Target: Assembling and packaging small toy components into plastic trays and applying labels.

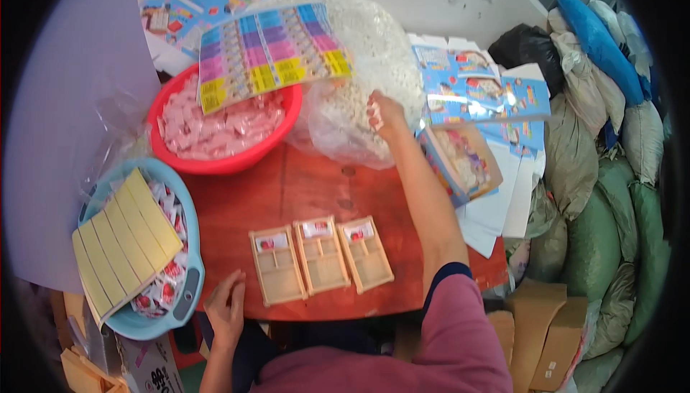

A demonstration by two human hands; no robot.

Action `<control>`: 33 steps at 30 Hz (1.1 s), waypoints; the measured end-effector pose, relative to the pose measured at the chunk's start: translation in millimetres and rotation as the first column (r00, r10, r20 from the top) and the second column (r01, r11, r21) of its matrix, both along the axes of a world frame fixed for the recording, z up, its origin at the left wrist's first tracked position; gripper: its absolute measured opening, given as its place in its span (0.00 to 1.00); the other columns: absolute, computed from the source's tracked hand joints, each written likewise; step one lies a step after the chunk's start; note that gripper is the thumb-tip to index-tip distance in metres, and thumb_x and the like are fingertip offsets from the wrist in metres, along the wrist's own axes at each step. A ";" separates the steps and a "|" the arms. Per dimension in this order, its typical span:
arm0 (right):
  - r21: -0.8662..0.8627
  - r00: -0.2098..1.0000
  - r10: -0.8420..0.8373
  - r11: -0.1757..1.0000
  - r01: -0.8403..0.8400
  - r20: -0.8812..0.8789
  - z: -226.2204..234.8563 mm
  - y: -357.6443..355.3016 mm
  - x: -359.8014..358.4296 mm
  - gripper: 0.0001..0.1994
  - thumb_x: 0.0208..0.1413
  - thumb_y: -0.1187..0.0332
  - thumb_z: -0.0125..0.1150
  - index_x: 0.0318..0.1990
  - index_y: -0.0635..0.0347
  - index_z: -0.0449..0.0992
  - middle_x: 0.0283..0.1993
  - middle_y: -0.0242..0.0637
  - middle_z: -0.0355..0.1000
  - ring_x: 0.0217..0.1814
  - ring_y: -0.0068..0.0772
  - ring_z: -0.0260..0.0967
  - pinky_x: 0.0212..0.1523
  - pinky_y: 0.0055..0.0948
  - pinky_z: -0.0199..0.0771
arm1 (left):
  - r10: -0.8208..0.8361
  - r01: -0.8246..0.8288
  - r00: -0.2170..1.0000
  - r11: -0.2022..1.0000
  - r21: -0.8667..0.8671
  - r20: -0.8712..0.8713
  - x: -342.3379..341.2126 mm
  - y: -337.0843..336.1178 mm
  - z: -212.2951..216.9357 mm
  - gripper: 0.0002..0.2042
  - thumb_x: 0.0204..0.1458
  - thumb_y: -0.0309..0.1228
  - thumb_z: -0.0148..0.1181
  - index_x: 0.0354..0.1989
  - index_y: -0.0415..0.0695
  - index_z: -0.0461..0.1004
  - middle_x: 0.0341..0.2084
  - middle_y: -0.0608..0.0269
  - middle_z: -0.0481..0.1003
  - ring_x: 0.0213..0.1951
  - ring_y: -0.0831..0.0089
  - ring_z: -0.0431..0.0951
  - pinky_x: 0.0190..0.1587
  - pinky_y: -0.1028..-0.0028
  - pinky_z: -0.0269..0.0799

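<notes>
My right hand (386, 116) is over a large clear plastic bag (374, 41) of small white pieces (348, 102), its fingers closed around some white pieces. My left hand (226, 305) rests at the table's front edge, fingers loosely bent and slightly apart, holding nothing. To its right, three small wooden trays stand side by side: a left tray (279, 278), a middle tray (323, 267) and a right tray (370, 267). Each is divided into compartments, with a small white-and-red packet in the top one. The lower compartments show no contents.
A red basin (162, 138) of pink packets stands at the back left, under a colourful printed sheet (266, 52). A blue basin (190, 235) of wrapped packets bears a yellow sheet (129, 238). An open box (496, 177) and blue printed cards (467, 88) lie right; filled sacks (600, 249) stand beyond.
</notes>
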State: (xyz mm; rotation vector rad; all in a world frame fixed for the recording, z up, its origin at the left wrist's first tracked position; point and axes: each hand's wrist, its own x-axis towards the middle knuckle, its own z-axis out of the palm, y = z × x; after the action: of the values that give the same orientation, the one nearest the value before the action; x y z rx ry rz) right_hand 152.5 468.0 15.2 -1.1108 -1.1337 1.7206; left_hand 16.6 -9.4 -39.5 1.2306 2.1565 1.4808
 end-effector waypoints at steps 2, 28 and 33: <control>-0.085 0.964 0.058 0.993 -0.083 -0.259 11.3 -22.7 15.5 0.10 0.57 0.61 0.53 0.32 0.58 0.69 0.24 0.32 0.64 0.20 0.22 0.58 0.13 0.19 0.52 | 0.037 -0.040 0.997 0.998 0.039 0.063 -0.2 3.5 4.9 0.09 0.53 0.20 0.52 0.41 0.33 0.73 0.34 0.52 0.77 0.37 0.66 0.78 0.42 0.72 0.72; 0.678 0.965 0.054 0.702 -0.218 0.255 -50.9 -270.2 119.8 0.12 0.56 0.61 0.56 0.36 0.62 0.73 0.28 0.37 0.72 0.29 0.27 0.71 0.30 0.24 0.69 | -0.332 0.358 0.774 0.932 -0.061 -0.540 131.7 113.2 7.9 0.28 0.37 0.34 0.66 0.50 0.39 0.69 0.43 0.56 0.70 0.51 0.57 0.66 0.53 0.60 0.60; 0.646 0.930 0.021 0.713 -0.271 0.367 -46.8 -268.4 125.0 0.12 0.61 0.63 0.50 0.37 0.64 0.72 0.31 0.31 0.73 0.30 0.19 0.68 0.31 0.19 0.68 | -0.350 0.372 0.796 0.927 -0.059 -0.493 132.5 117.1 0.7 0.28 0.38 0.34 0.65 0.52 0.41 0.68 0.41 0.56 0.71 0.49 0.58 0.67 0.52 0.62 0.61</control>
State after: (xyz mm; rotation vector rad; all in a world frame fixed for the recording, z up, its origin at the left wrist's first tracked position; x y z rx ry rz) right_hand 277.5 199.7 -31.7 -0.8449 -1.9281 1.0394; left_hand 149.2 107.7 -38.7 2.0944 1.9964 1.1338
